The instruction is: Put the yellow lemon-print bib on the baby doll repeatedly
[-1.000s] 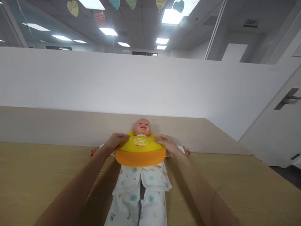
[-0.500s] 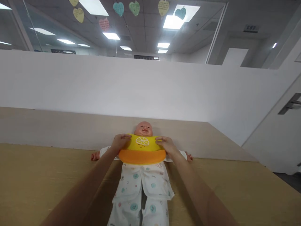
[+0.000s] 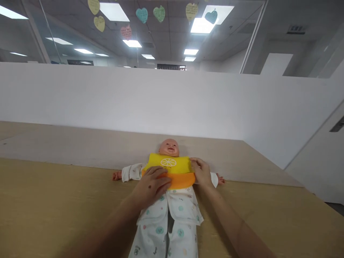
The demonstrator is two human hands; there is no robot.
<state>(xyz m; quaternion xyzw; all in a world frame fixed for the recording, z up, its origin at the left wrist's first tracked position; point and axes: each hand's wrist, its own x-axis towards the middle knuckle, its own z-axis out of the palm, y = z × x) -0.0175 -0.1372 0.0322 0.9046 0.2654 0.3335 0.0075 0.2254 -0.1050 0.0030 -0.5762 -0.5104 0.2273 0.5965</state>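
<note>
A baby doll (image 3: 169, 147) lies on its back, head toward the wall, in a white patterned outfit (image 3: 182, 211). Across its chest is a yellow bib (image 3: 156, 159) with a citrus slice print and an orange pocket (image 3: 182, 181) along the bottom. My left hand (image 3: 152, 184) rests over the left part of that pocket, fingers stretched out and apart, hiding some of it. At the bib's right edge, the bent fingers of my right hand (image 3: 201, 172) hold the yellow material near its upper corner; the thumb is partly hidden.
The doll lies on a wood-coloured tabletop (image 3: 67, 200) with a paler strip (image 3: 88, 145) behind. A white wall (image 3: 150, 96) rises at the back, with glass and heart-shaped notes (image 3: 159, 14) above. A door handle (image 3: 338, 124) shows at far right.
My left hand has left the bib's upper left corner and come down onto the orange pocket. My right hand has shifted outward along the bib's right edge. The view has turned slightly left.
</note>
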